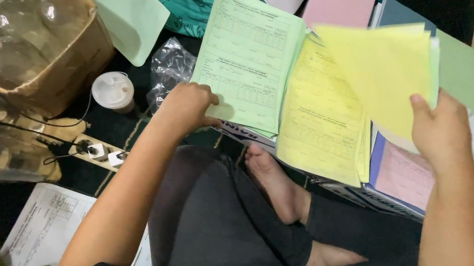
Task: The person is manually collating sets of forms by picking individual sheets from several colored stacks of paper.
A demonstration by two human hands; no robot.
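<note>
A: Dark floor [118, 124] carries everything. Container status?

B: Cardboard box [62, 79], upper left, holds clear bottles [9, 56] with white caps. More bottles stand outside it, beside a white lidded cup [113, 91].

A: Hand status?

B: Left hand [188, 106] is closed on the lower corner of the green form stack [250, 59]. Right hand [440, 126] pinches a lifted yellow sheet [385, 68] above the yellow form stack [319, 121], which lies just beside the green one.
</note>
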